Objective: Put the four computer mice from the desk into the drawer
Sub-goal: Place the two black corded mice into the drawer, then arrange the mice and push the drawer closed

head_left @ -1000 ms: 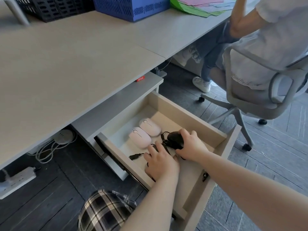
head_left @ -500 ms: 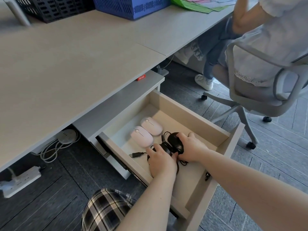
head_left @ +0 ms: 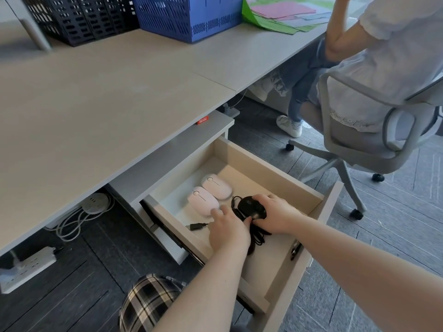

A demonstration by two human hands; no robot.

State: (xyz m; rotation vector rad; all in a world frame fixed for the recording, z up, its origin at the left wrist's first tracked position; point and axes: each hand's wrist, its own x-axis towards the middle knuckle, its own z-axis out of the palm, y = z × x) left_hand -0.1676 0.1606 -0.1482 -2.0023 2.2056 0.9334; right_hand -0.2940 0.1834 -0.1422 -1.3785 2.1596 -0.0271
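Mice lie inside the open drawer [head_left: 275,178]: two pink mice [head_left: 211,195] side by side toward its back, placed neatly to leave room, and a black mouse [head_left: 251,207] just at their 4 o'clock. The right hand [head_left: 275,215] is curled over that black mouse, apparently setting it down. The left hand [head_left: 229,230] rests fingers spread at the black mouse's 8 o'clock; whether it covers a fourth mouse cannot be told. Black cable [head_left: 259,236] bunches between the hands, its plug [head_left: 195,226] lying at the left hand's 9 o'clock. No mouse remains on the desk [head_left: 96,104].
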